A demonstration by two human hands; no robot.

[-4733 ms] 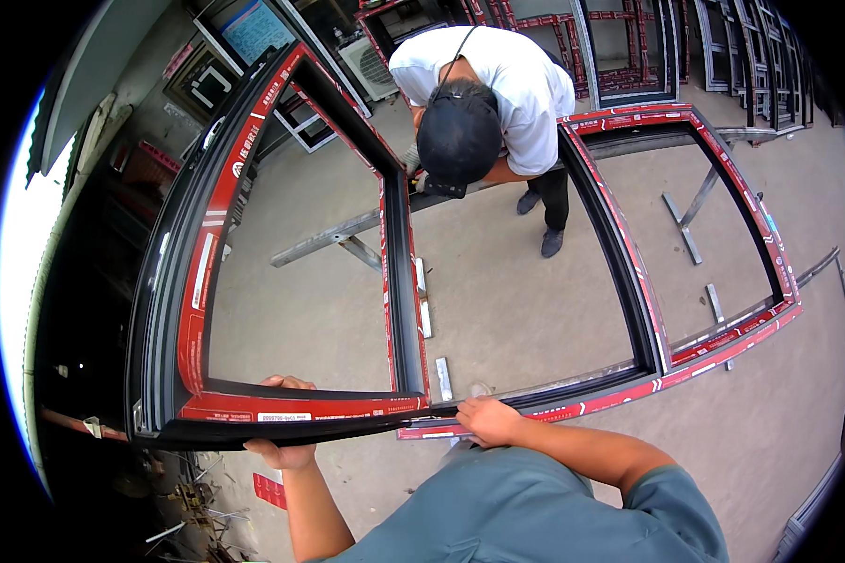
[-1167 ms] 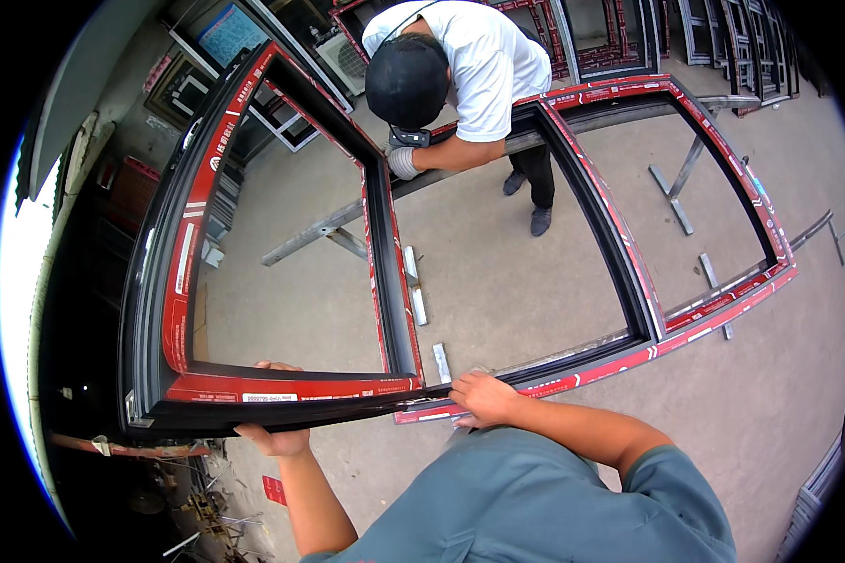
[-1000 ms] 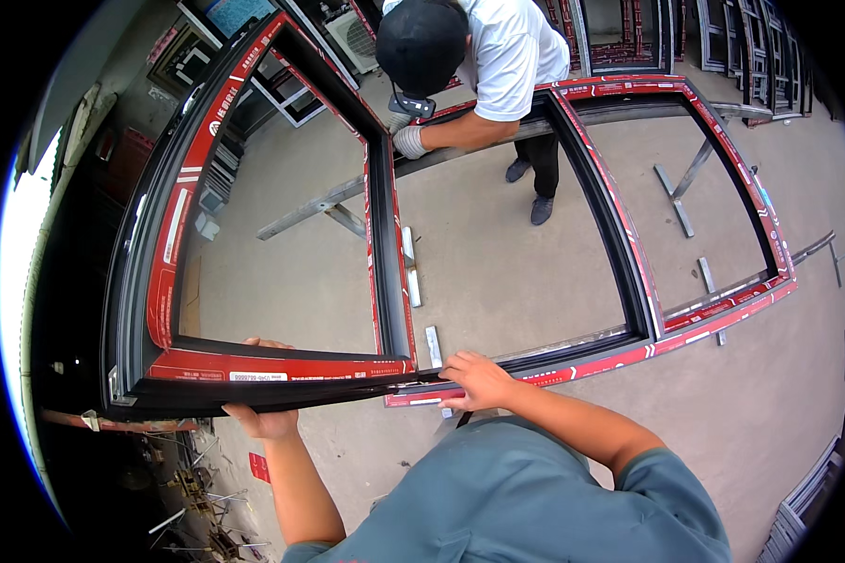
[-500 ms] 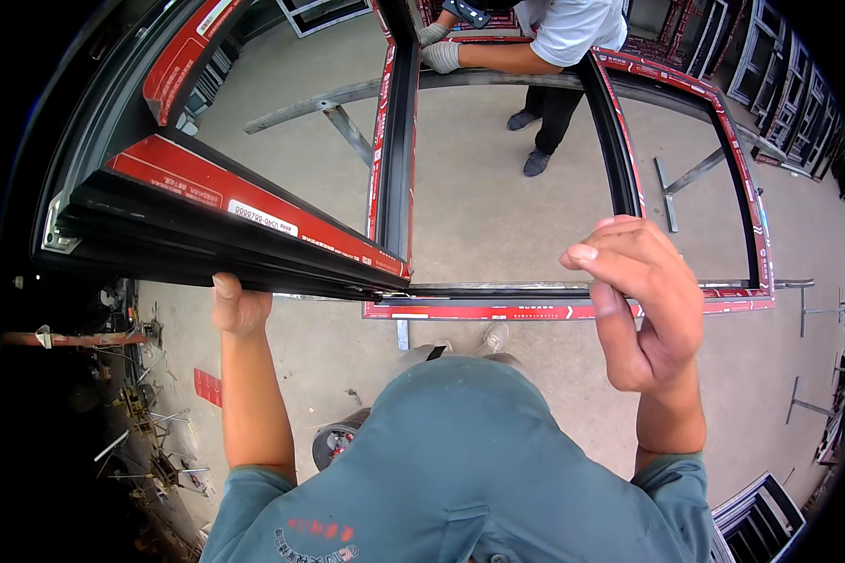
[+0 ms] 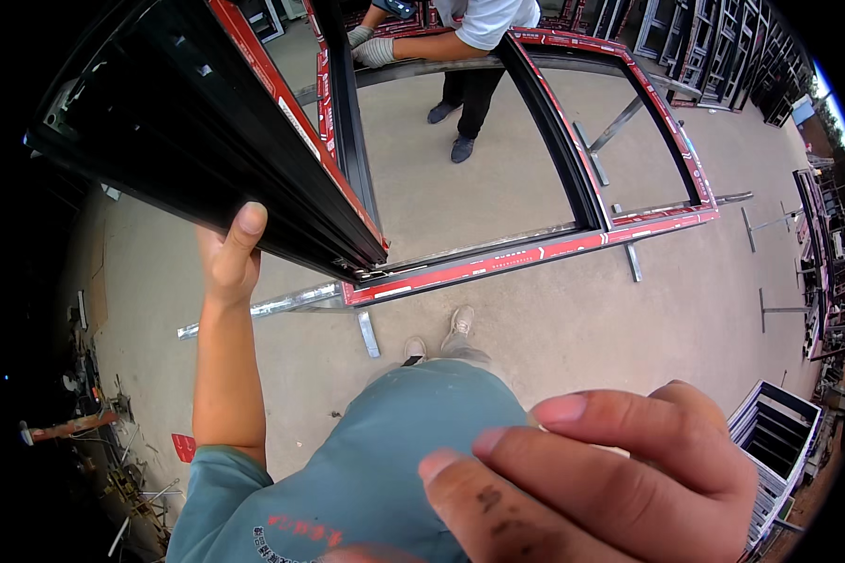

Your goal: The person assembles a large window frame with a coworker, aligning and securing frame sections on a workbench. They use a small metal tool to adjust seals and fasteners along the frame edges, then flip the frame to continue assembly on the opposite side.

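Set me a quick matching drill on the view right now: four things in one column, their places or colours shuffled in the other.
Things
1. Left hand
2. Right hand
3. Co-worker's nearer glove
4. Flat red piece

Places and colours
A. Lying on the floor, at the lower left of the picture
B. Pale grey
C. At the lower edge of the tilted black frame, thumb against its dark side
D. Raised large in the foreground, at the lower right

Pairs: 1-C, 2-D, 3-B, 4-A
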